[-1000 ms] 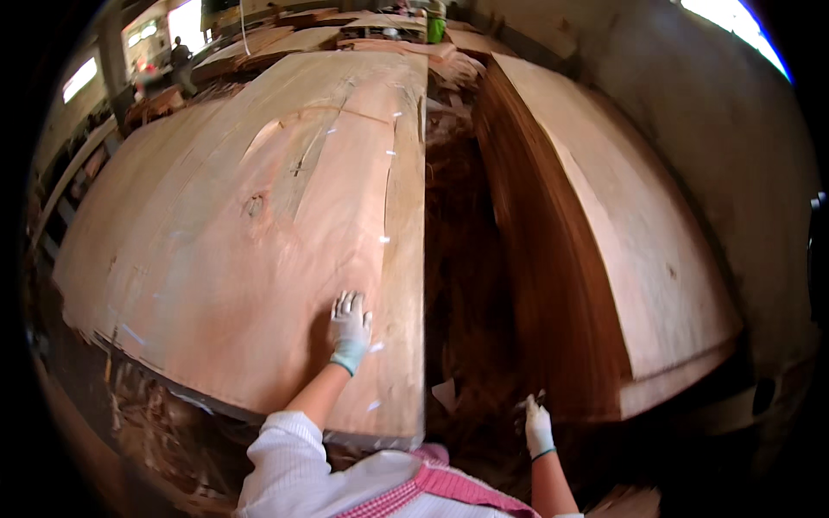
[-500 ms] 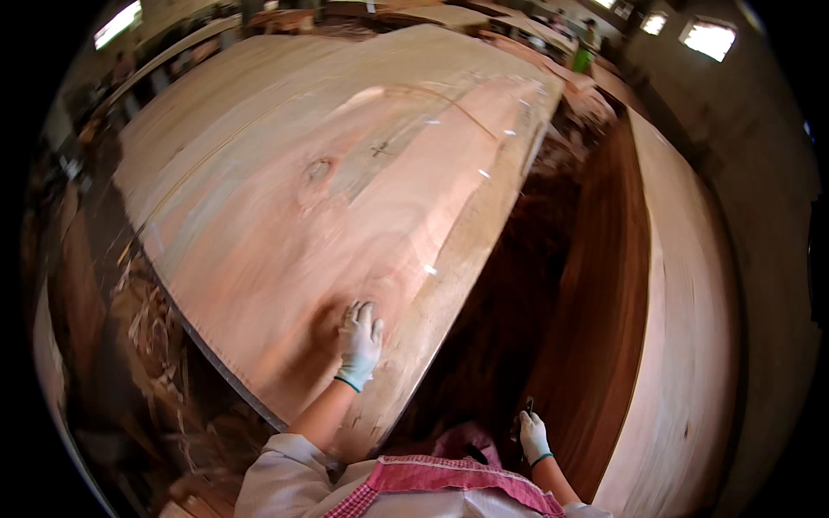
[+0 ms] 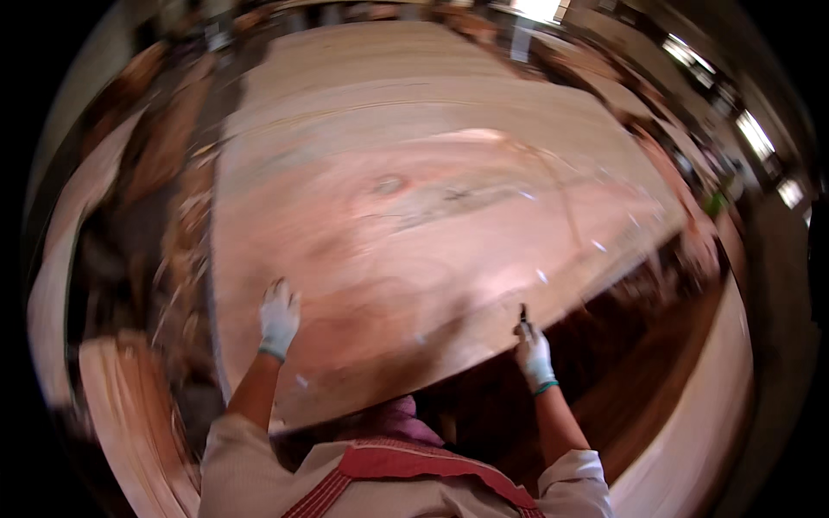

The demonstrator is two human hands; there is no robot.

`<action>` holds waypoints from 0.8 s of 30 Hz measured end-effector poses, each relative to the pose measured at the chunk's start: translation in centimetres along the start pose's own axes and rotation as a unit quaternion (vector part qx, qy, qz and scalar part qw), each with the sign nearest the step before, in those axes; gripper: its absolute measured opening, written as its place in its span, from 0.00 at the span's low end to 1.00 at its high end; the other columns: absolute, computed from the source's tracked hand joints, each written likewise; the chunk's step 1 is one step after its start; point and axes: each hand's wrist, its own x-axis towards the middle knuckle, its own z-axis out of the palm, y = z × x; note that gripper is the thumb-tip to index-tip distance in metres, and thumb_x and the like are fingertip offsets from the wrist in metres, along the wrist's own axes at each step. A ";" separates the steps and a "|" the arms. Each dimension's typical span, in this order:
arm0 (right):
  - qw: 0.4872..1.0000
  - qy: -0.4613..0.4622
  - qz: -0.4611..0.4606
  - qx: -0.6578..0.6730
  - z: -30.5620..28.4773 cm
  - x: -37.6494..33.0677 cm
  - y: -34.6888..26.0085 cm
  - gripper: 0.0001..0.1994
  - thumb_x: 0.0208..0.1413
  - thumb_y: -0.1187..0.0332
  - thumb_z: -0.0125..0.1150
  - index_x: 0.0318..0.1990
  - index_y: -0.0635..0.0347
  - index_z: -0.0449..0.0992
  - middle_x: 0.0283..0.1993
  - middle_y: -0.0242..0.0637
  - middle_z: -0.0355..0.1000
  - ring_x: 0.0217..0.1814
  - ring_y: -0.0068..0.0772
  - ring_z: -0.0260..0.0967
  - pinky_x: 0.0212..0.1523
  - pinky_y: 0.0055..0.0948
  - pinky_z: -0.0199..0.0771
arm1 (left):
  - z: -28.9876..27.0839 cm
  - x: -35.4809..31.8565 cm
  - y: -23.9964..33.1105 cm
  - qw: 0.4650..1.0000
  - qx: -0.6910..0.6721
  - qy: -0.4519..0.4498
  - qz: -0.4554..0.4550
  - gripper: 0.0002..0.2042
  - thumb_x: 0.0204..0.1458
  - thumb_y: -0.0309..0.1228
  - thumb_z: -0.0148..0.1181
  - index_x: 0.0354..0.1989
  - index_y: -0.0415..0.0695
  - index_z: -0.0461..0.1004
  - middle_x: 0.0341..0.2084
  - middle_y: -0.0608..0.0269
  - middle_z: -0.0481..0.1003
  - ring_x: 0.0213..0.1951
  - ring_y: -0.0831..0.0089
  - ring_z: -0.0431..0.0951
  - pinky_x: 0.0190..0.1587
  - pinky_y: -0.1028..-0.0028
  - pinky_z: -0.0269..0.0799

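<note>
A large, pale pinkish wood veneer sheet [image 3: 345,259] lies broad in front of me, with a knot, a dark cross-shaped mark and several small white strips [image 3: 542,276] near its right edge. Over its left near part is my left hand [image 3: 280,321], in a white glove with a green cuff, fingers stretched out and holding nothing; contact is hard to make out through the blur. My right hand [image 3: 534,356], gloved alike, is closed around a small, narrow dark tool [image 3: 522,313] that points away from me at the sheet's near right edge. The tool's exact kind is unclear.
To the right, below the sheet's edge, stands a brown wood stack [image 3: 656,388] with a pale top [image 3: 704,406]. Veneer strips [image 3: 129,414] lie at the lower left, with scraps [image 3: 181,224] along the left side. More boards and bright windows are farther back.
My view has swung left. My left hand has moved toward the sheet's left side. My right hand has come up from low beside the brown stack to the sheet's edge, still holding the dark tool.
</note>
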 end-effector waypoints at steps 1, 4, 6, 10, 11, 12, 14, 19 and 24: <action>0.969 -0.087 0.162 0.166 0.3 2.6 0.5 0.07 0.52 0.73 0.52 0.38 0.62 0.73 0.29 0.42 0.71 0.19 0.33 0.68 0.21 0.33 0.69 | -0.4 1.3 0.1 1.000 0.018 0.006 -0.021 0.19 0.55 0.35 0.52 0.52 0.36 0.67 0.51 0.41 0.69 0.55 0.46 0.66 0.57 0.56 0.62; 0.879 -0.134 0.344 0.301 0.9 11.4 0.6 0.15 0.63 0.57 0.47 0.36 0.62 0.71 0.21 0.37 0.65 0.17 0.25 0.62 0.16 0.27 0.63 | 0.3 4.8 -1.9 0.996 0.065 0.037 -0.047 0.17 0.55 0.36 0.52 0.48 0.37 0.68 0.50 0.43 0.70 0.54 0.47 0.67 0.55 0.53 0.63; 0.896 -0.152 0.290 0.301 1.3 16.5 -0.7 0.16 0.63 0.56 0.47 0.34 0.62 0.70 0.23 0.38 0.66 0.18 0.25 0.64 0.16 0.27 0.63 | 0.6 7.8 -3.3 0.993 0.068 0.045 -0.083 0.15 0.54 0.37 0.52 0.45 0.38 0.68 0.48 0.44 0.71 0.54 0.48 0.68 0.54 0.52 0.63; 0.936 -0.204 0.191 0.214 3.1 23.3 2.5 0.14 0.63 0.61 0.46 0.33 0.63 0.67 0.26 0.41 0.67 0.19 0.30 0.67 0.18 0.31 0.65 | 4.8 15.4 -4.8 0.985 0.066 0.051 -0.152 0.15 0.53 0.38 0.52 0.41 0.39 0.70 0.46 0.47 0.72 0.52 0.50 0.69 0.54 0.52 0.63; 0.944 -0.216 0.167 0.185 3.4 25.1 3.0 0.13 0.62 0.62 0.46 0.33 0.64 0.67 0.27 0.42 0.67 0.19 0.31 0.67 0.18 0.32 0.66 | 5.7 17.7 -5.5 0.985 0.044 0.042 -0.163 0.15 0.53 0.39 0.52 0.42 0.40 0.70 0.45 0.48 0.73 0.52 0.51 0.69 0.54 0.53 0.63; 0.950 -0.229 0.144 0.154 3.9 27.3 3.5 0.12 0.62 0.63 0.46 0.33 0.64 0.67 0.28 0.42 0.67 0.19 0.32 0.68 0.19 0.33 0.67 | 6.6 19.9 -6.2 0.984 0.020 0.030 -0.175 0.16 0.52 0.39 0.52 0.42 0.40 0.71 0.45 0.49 0.73 0.52 0.52 0.69 0.55 0.54 0.62; 0.960 -0.246 0.081 0.103 5.9 31.9 3.5 0.11 0.61 0.65 0.47 0.32 0.64 0.66 0.29 0.44 0.69 0.19 0.35 0.69 0.20 0.37 0.68 | 8.8 23.4 -9.3 0.980 0.049 0.045 -0.189 0.16 0.52 0.38 0.52 0.44 0.40 0.71 0.46 0.49 0.72 0.52 0.53 0.69 0.57 0.54 0.62; 0.962 -0.258 -0.094 -0.016 12.5 46.1 -5.5 0.10 0.62 0.61 0.45 0.38 0.57 0.68 0.28 0.48 0.73 0.27 0.55 0.71 0.28 0.52 0.67 | 10.4 28.5 -19.8 0.942 0.178 0.020 -0.283 0.19 0.55 0.39 0.47 0.48 0.40 0.71 0.49 0.51 0.72 0.55 0.55 0.67 0.62 0.58 0.56; 0.956 -0.208 -0.197 0.055 27.0 56.9 -18.5 0.12 0.58 0.61 0.47 0.43 0.57 0.70 0.38 0.58 0.72 0.41 0.63 0.69 0.40 0.56 0.67 | 8.8 30.5 -29.2 0.902 0.290 0.062 -0.313 0.20 0.56 0.39 0.46 0.51 0.39 0.69 0.51 0.49 0.70 0.56 0.55 0.67 0.63 0.58 0.55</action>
